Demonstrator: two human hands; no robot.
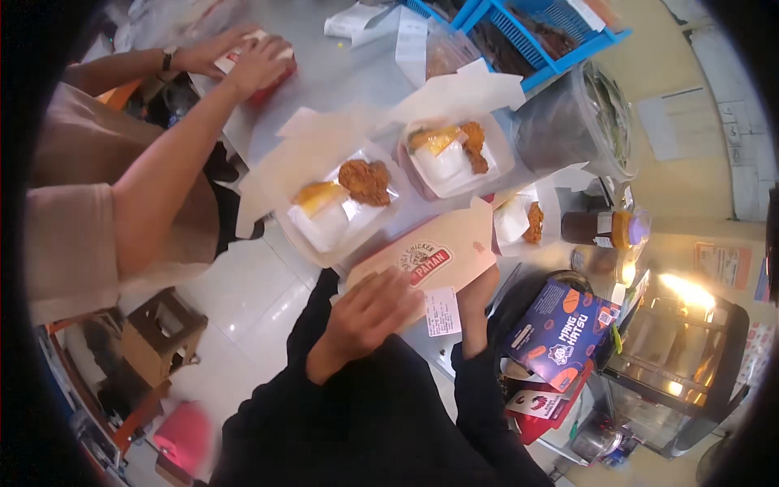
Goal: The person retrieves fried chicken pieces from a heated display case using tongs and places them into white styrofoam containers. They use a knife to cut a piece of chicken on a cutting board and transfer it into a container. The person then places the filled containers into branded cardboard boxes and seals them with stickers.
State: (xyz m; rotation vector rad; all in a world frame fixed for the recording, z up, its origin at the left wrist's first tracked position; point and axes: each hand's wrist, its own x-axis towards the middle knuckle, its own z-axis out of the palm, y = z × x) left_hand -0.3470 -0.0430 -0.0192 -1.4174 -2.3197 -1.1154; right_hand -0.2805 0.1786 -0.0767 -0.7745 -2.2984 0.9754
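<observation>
A closed cardboard food box [442, 243] with a beige lid and a red emblem is in front of me. My left hand [369, 316] lies over its near left part, fingers stretched out and slightly blurred. At its right end my right hand [480, 299] grips the box, with most fingers hidden. A white printed slip [442, 312] hangs at the box's near side. Beyond it stand three open boxes. The left box [312, 253] and middle box [442, 191] each hold fried chicken, a white wrapped bundle and something yellow. The right box [552, 223] also shows fried chicken.
At upper left, a co-worker's hands [260, 69] rest on a red-and-white box. A blue basket [531, 57], a clear tub [560, 122] and a sauce bottle [596, 229] stand at the far right. Nearer are a dark-blue printed box [560, 333] and a lit display warmer [677, 349].
</observation>
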